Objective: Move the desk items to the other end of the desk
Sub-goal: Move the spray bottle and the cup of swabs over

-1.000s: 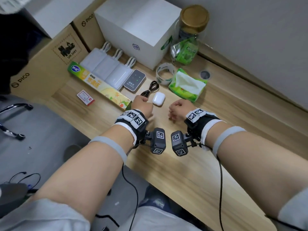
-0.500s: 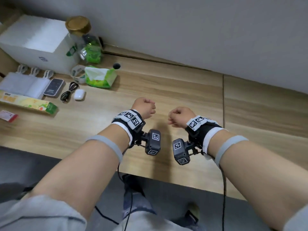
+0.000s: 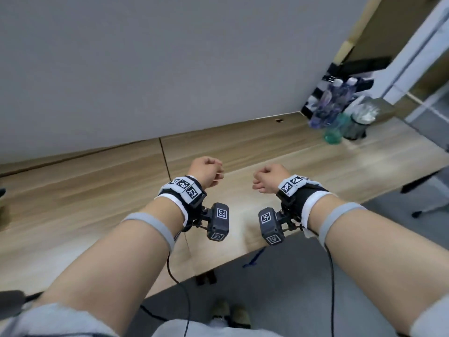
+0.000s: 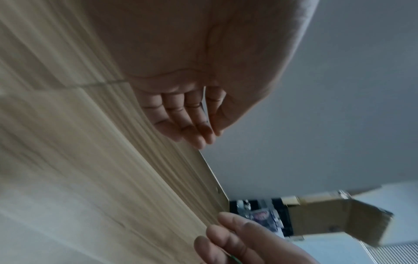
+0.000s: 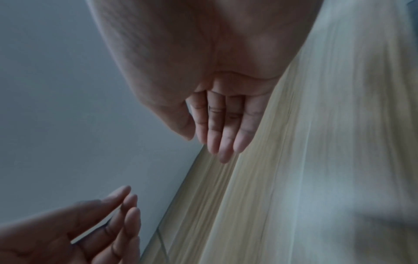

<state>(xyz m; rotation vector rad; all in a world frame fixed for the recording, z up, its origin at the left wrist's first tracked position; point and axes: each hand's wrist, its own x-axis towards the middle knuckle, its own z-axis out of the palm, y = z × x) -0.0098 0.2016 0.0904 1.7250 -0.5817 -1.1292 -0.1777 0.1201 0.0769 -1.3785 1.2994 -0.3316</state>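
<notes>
None of the desk items show in any view now. My left hand (image 3: 206, 171) and right hand (image 3: 269, 177) hover side by side over a bare stretch of the wooden desk (image 3: 73, 190), near its seam. The left wrist view shows the left hand (image 4: 187, 123) with relaxed fingers and nothing in it. In the right wrist view the right hand (image 5: 221, 128) has straight, empty fingers. Each wrist view also catches the other hand at its lower edge, blurred.
At the desk's far right end stand some plastic bottles (image 3: 328, 105), a green-tinted bottle (image 3: 336, 130) and a dark cup (image 3: 359, 122), in front of a checkered board. A grey wall runs along the desk's back edge. A cardboard box (image 4: 328, 218) lies beyond that end.
The view has swung right along the desk. The boxes, tissue pack, earbud case and cable have left the picture on the left. Both hands travelled along, still side by side and empty.
</notes>
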